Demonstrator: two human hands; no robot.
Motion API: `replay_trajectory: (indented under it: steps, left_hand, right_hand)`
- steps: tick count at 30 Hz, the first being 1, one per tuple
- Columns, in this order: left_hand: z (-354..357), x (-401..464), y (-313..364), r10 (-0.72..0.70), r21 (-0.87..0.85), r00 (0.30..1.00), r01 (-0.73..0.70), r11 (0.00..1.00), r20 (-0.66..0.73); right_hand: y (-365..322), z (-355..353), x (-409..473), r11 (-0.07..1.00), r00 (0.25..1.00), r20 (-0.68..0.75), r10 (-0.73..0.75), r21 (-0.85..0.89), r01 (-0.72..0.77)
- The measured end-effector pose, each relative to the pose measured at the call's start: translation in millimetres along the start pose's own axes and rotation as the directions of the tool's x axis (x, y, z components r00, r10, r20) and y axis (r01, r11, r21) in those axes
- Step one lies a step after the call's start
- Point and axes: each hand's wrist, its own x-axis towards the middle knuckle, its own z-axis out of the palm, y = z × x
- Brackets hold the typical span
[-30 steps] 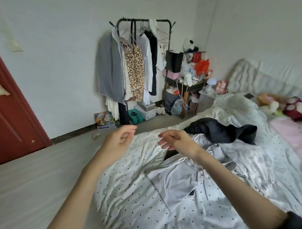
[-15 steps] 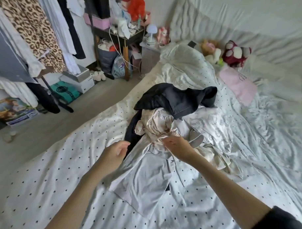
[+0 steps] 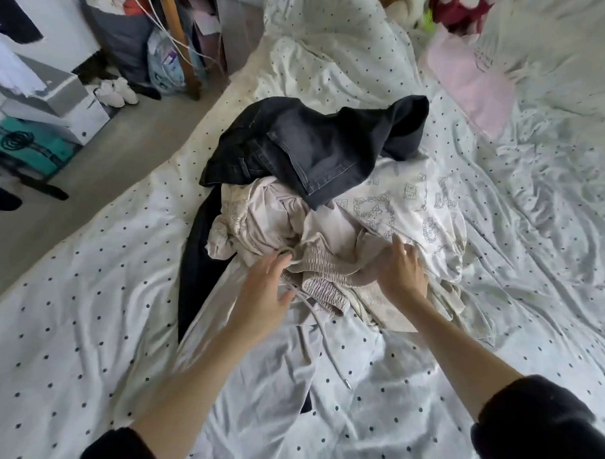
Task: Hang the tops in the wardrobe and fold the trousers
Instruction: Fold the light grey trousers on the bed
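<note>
Both hands reach into a heap of clothes on a dotted bed sheet [image 3: 91, 305]. The left hand [image 3: 262, 296], fingers spread, rests at the drawstring end of beige trousers [image 3: 323, 280]; the right hand [image 3: 400, 274] presses loosely on their gathered waistband, likely to pull them free for folding. Black jeans [image 3: 312, 146] lie beyond both hands. No containers hold clothes here.

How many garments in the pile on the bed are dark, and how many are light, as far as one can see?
Dark: 1, the black jeans
Light: 2, the beige drawstring trousers and the white printed top
Total: 3 visible; others may lie hidden beneath.
</note>
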Motion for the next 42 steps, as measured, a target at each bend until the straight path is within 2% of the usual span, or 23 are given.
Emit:
replay_trajectory:
  steps: [1,5,7,9,13,18,23,31,37,42]
  left_hand:
    - [7.2,9.6,4.6,0.033,0.068,0.999,-0.032,0.997,-0.017]
    - [36.1,35.4,19.2,0.049,0.355,0.99,-0.094,0.93,0.134]
    - [43.8,40.5,23.8,0.047,0.323,0.998,-0.061,0.945,0.051]
    - [42.9,41.7,27.5,0.045,0.206,0.996,-0.028,0.978,-0.077]
    - [21.3,28.3,48.0,0.088,0.083,0.986,-0.077,0.994,-0.144]
    - [-5.2,-30.2,82.6,0.173,0.093,0.978,-0.163,0.982,-0.113]
    - [-30.7,-74.0,113.3,0.172,0.082,0.983,-0.167,0.982,-0.059]
    - [-63.8,-184.3,152.2,0.246,0.234,0.968,-0.25,0.939,0.045]
    - [-37.6,-249.5,225.8,0.298,0.296,0.95,-0.312,0.903,0.091]
    - [25.2,-295.2,301.7,0.354,0.244,0.908,-0.404,0.882,0.223]
  right_hand:
    - [3.1,3.7,8.8,1.0,1.0,0.001,-0.005,0.023,0.005]
    - [8.0,6.7,24.9,0.995,0.996,-0.053,0.066,0.078,-0.062]
    - [9.5,2.4,23.7,0.982,0.995,-0.055,0.083,0.177,-0.072]
    - [11.9,-2.2,18.2,0.961,0.995,-0.058,0.08,0.269,-0.061]
    - [31.5,-27.5,-8.5,0.92,0.992,-0.102,0.07,0.39,-0.025]
    - [55.7,-65.9,-66.8,0.9,0.986,-0.158,0.063,0.436,0.013]
    - [68.4,-99.2,-122.1,0.886,0.973,-0.224,0.057,0.46,0.054]
    - [94.2,-135.7,-237.2,0.882,0.968,-0.246,-0.044,0.446,0.153]
    - [162.0,-174.6,-288.3,0.86,0.954,-0.298,0.033,0.495,0.125]
    - [254.3,-215.6,-324.1,0.849,0.922,-0.373,0.104,0.516,0.113]
